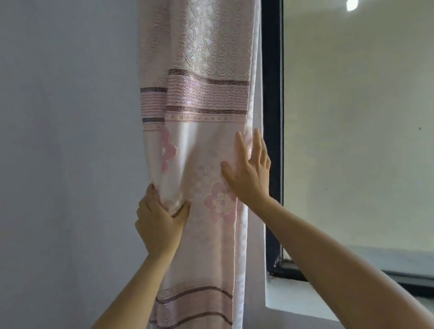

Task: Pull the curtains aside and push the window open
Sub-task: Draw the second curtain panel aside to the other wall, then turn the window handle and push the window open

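A pale pink curtain [199,100] with dark stripes and pink flowers hangs bunched at the left side of the window. My left hand [158,222] pinches a fold of its left edge between thumb and fingers. Flat against the curtain's right edge lies my right hand [250,169], fingers spread and pointing up, beside the dark window frame [274,112]. The window glass [364,125] to the right is uncovered and looks shut; a light spot reflects in it near the top.
A plain grey-white wall [52,152] fills the left half of the view. The white window sill [287,294] runs along the bottom right under the dark lower frame rail [417,278].
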Tool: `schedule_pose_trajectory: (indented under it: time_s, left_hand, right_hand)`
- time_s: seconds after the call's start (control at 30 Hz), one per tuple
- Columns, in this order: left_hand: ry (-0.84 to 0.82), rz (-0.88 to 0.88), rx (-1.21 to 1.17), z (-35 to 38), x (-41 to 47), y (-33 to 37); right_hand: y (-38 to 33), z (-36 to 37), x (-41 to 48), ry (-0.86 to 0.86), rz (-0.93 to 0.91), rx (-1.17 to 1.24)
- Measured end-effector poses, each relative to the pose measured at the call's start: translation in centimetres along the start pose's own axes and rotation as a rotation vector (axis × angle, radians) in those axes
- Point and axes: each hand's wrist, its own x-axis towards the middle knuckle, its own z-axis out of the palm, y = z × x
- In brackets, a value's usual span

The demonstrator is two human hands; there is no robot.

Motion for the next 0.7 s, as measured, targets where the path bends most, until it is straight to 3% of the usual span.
schedule_pose_trajectory:
  time_s: [0.17, 0.27, 0.37, 0.47, 0.57, 0.7]
  left_hand:
    - [0.038, -0.045, 0.026, 0.5, -3.4, 2.8]
    - [0.166, -0.022, 0.053, 1.0, -6.2, 5.0]
    - [0.380, 0.138, -0.011, 2.4, -10.3, 9.1]
    - [0.475, 0.377, -0.066, 5.4, -15.0, 14.4]
    - [0.422, 0.473, -0.088, 8.7, -19.3, 19.2]
    - [0.197, 0.468, -0.185, 12.8, -25.2, 25.7]
  right_hand:
    - [5.4, -4.2, -2.9, -0.063, -0.184, -0.158]
    - [9.0, -8.0, -4.9, -0.073, -0.241, -0.244]
    - [13.4, -13.1, -6.7, -0.078, -0.294, -0.332]
    - [18.3, -19.6, -8.5, -0.110, -0.269, -0.489]
    - [22.8, -26.5, -11.0, -0.118, -0.146, -0.603]
    - [28.5, -36.1, -15.6, -0.177, -0.083, -0.829]
